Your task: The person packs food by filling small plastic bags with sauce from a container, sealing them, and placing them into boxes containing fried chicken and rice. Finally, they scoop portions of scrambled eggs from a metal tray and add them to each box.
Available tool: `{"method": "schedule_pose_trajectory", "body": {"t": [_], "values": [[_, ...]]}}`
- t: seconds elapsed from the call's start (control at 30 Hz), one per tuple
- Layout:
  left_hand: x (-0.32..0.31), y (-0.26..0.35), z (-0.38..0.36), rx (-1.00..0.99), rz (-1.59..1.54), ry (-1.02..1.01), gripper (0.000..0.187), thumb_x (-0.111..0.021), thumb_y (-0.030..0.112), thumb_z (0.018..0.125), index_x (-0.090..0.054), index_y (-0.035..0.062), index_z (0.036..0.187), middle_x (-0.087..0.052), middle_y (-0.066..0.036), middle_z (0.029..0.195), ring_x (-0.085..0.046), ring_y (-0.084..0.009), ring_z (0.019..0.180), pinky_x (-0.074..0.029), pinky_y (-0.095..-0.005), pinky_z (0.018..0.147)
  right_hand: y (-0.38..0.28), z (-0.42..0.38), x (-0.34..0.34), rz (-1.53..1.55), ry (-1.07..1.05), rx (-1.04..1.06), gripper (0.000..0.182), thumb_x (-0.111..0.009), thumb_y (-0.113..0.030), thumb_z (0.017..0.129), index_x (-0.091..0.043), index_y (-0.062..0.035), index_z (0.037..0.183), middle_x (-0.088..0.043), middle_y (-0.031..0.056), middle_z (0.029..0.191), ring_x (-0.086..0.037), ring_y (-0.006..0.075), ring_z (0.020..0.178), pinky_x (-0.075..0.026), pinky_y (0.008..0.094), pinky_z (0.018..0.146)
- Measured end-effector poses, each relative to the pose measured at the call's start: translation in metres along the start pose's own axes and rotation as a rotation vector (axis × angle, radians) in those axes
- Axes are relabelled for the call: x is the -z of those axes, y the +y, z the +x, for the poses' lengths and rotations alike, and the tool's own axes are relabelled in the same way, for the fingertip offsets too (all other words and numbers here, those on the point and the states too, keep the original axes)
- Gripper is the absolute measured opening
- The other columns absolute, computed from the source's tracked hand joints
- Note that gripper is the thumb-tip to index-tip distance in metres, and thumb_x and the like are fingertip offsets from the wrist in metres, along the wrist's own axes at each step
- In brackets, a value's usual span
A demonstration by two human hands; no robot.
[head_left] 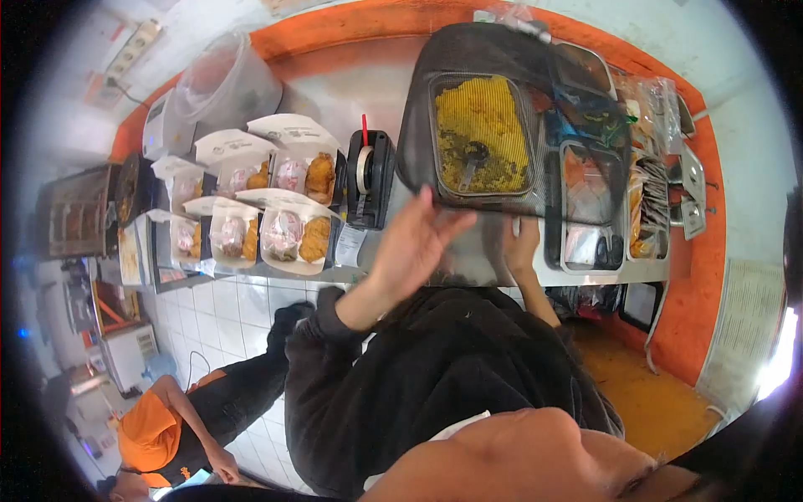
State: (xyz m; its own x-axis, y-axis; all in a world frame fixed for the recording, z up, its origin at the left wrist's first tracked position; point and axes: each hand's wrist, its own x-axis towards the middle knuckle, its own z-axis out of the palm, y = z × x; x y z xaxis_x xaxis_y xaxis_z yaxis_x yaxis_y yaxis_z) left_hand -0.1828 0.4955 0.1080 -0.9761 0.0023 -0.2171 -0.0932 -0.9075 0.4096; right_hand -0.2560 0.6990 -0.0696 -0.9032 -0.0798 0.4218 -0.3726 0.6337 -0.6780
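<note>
A black mesh food cover (468, 57) lies over a metal tray (437, 134) of yellow crumbly food (481, 105), which I see through the netting. A spoon-like utensil (473, 167) rests in that food. My left hand (410, 251) is at the cover's near left corner, fingers spread and nothing in them. At the cover's near edge, further right, my right hand (522, 247) grips the rim, its fingertips partly hidden by the mesh. Left of my left hand is a black tape dispenser (383, 180) with a red pen (365, 127).
Open paper boxes (288, 238) with fried chicken and wrapped portions stand in two rows on the left. A clear plastic tub (230, 79) sits behind them. Trays with packets (585, 209) are on the right. A person in an orange shirt (150, 427) is at lower left.
</note>
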Motion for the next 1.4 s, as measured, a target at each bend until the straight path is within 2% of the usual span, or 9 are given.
{"method": "schedule_pose_trajectory", "body": {"t": [0.23,0.27,0.6,0.63,0.87,0.93,1.03,1.27,1.4], "values": [[-0.103,0.091,0.107,-0.214,-0.11,-0.385,0.036,-0.048,0.031,0.094,-0.051,-0.0009,0.11,-0.06,-0.009,0.095,-0.057,-0.0301,0.104,-0.045,-0.0401,0.096,-0.054,0.094,-0.046,-0.462,-0.388,0.063,0.024,-0.067,-0.036,0.076,-0.069,-0.0124,0.075,-0.058,0.0132,0.085,-0.053,0.0295,0.09,-0.036,0.0392,0.082],[-0.113,0.1,0.114,-0.26,0.046,-0.463,0.066,-0.037,0.035,0.096,-0.002,0.0044,0.143,-0.012,-0.014,0.15,-0.01,-0.0256,0.139,-0.012,-0.0509,0.112,-0.045,0.093,-0.055,-0.428,-0.373,0.037,0.026,-0.068,-0.038,0.074,-0.069,-0.0121,0.074,-0.059,0.0133,0.083,-0.055,0.0298,0.088,-0.037,0.0407,0.082],[-0.121,0.123,0.189,-0.411,0.809,-0.695,0.065,-0.039,0.043,0.095,-0.011,0.0109,0.145,-0.012,-0.01,0.151,-0.003,-0.0222,0.14,-0.008,-0.0399,0.113,-0.052,0.097,-0.064,-0.351,-0.58,-0.155,0.028,-0.069,-0.038,0.072,-0.07,-0.0091,0.072,-0.066,0.0128,0.076,-0.063,0.0301,0.077,-0.045,0.0432,0.079],[-0.099,0.092,0.195,-0.718,0.692,-0.516,0.036,-0.042,0.032,0.096,-0.054,0.0012,0.11,-0.063,-0.009,0.1,-0.06,-0.0248,0.1,-0.046,-0.0365,0.089,-0.051,0.096,-0.065,-0.361,-0.567,-0.148,0.028,-0.069,-0.038,0.071,-0.07,-0.0099,0.073,-0.066,0.0125,0.077,-0.063,0.0296,0.077,-0.046,0.0429,0.078],[0.076,0.005,0.112,-0.289,0.939,0.175,0.025,-0.047,0.025,0.095,-0.057,0.0023,0.092,-0.059,0.0,0.077,-0.054,-0.0062,0.067,-0.041,-0.0198,0.057,-0.031,0.103,-0.054,-0.418,-0.563,-0.242,0.032,-0.067,-0.042,0.073,-0.071,-0.01,0.077,-0.067,0.0118,0.08,-0.063,0.031,0.08,-0.042,0.0483,0.079],[0.135,-0.024,0.104,-0.422,1.393,0.221,0.028,-0.046,0.026,0.095,-0.055,0.0013,0.086,-0.057,-0.002,0.07,-0.054,-0.0081,0.06,-0.041,-0.0215,0.051,-0.034,0.103,-0.062,-0.459,-0.647,-0.287,0.035,-0.067,-0.044,0.074,-0.07,-0.0095,0.077,-0.067,0.0124,0.079,-0.063,0.0311,0.081,-0.041,0.0474,0.078],[0.111,-0.028,0.088,-0.041,1.328,0.307,0.03,-0.045,0.026,0.095,-0.053,-0.0003,0.083,-0.056,-0.004,0.065,-0.055,-0.0109,0.055,-0.042,-0.0246,0.046,-0.045,0.094,-0.071,-0.423,-0.577,-0.266,0.036,-0.067,-0.044,0.074,-0.07,-0.0079,0.077,-0.067,0.0134,0.078,-0.063,0.0306,0.08,-0.04,0.0483,0.079],[0.125,-0.036,0.086,0.059,1.048,0.202,0.033,-0.042,0.025,0.096,-0.054,-0.0035,0.084,-0.057,-0.007,0.064,-0.058,-0.0128,0.056,-0.047,-0.0271,0.047,-0.039,0.118,-0.039,-0.183,-0.345,-0.056,0.017,-0.054,-0.017,0.085,-0.059,-0.0014,0.091,-0.061,0.0226,0.072,-0.058,0.0427,0.067,-0.048,0.0427,0.059],[0.142,-0.049,0.091,0.146,0.882,0.128,0.034,-0.04,0.024,0.097,-0.053,-0.0058,0.09,-0.06,-0.009,0.068,-0.06,-0.0143,0.057,-0.047,-0.0266,0.047,-0.053,0.147,-0.036,-0.664,-0.348,0.202,0.021,-0.049,-0.01,0.085,-0.056,0.003,0.1,-0.06,0.0197,0.069,-0.06,0.0327,0.057,-0.049,0.0373,0.05]]}}
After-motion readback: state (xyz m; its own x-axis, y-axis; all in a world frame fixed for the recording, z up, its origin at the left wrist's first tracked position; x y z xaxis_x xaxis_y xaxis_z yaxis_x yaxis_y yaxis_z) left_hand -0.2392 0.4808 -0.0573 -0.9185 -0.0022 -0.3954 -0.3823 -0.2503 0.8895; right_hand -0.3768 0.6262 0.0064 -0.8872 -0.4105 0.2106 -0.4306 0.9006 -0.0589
